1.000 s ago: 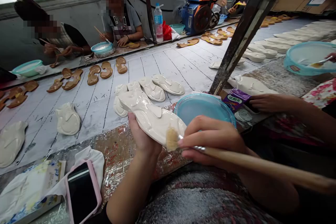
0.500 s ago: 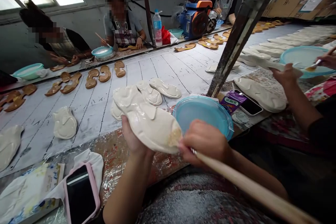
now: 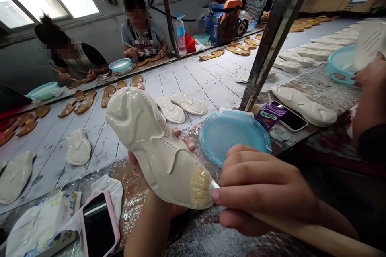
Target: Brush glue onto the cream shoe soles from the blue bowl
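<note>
My left hand [image 3: 181,138] grips a white shoe sole [image 3: 150,144] from underneath, only fingertips showing past its edge. The sole is glossy and wet and tilts up toward me. My right hand [image 3: 262,192] is closed around a wooden-handled brush [image 3: 200,186], whose pale bristles press on the near end of the sole. A blue plastic bowl [image 3: 235,132] of white liquid sits just behind my right hand.
Several white soles [image 3: 181,106] and brown soles [image 3: 84,102] lie on the white slatted table [image 3: 211,80]. A pink-cased phone [image 3: 98,221] lies at lower left. A dark slanted post [image 3: 268,40] rises right of centre. Other people work across the table and at my right.
I have lifted the sole closer to the camera and tilted it up. The brush stays on its near end. The person at right raised an arm with a sole.
</note>
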A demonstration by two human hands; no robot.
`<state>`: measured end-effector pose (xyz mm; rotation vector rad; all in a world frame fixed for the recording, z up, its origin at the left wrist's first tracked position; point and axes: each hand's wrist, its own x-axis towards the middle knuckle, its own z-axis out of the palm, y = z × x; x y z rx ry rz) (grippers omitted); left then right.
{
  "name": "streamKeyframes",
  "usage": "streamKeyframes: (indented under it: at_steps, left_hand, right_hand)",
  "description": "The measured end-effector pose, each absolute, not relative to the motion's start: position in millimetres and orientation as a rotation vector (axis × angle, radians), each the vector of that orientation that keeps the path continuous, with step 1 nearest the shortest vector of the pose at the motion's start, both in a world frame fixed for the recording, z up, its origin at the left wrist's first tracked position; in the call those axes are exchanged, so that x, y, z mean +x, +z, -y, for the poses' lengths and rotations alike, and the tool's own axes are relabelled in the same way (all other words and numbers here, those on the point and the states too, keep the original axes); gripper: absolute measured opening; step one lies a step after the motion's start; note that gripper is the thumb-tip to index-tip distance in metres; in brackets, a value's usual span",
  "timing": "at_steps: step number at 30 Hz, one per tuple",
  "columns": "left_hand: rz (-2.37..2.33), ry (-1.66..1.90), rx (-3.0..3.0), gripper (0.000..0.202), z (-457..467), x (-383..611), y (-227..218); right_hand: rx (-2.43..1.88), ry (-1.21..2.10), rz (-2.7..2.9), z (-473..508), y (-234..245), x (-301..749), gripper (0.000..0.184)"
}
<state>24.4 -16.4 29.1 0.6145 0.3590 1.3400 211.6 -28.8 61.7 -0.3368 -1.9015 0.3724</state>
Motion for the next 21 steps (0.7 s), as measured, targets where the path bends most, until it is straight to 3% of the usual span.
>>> streamKeyframes:
  at_steps: [4,8,12,15,21]
  left_hand:
    - [-0.289,1.458,0.650,0.063,16,28,33]
    - [-0.240,1.314,0.729,0.070,17,14,23]
    - [-0.500,1.391,0.545,0.075,19,1,8]
    - [-0.842,1.512,0.309,0.080,12,-7,-1]
    - [-1.169,1.712,0.108,0.051,-28,-75,4]
  right_hand:
    - [-0.371,0.377,1.874,30,57,202,0.025]
    - [-0.357,0.487,1.884,42,48,207,0.032]
    - [-0.410,0.782,1.751,39,32,225,0.025]
    - [-0.706,0.791,1.743,24,10,241,0.014]
    - [-1.023,0.697,1.720,-1,-36,259,0.024]
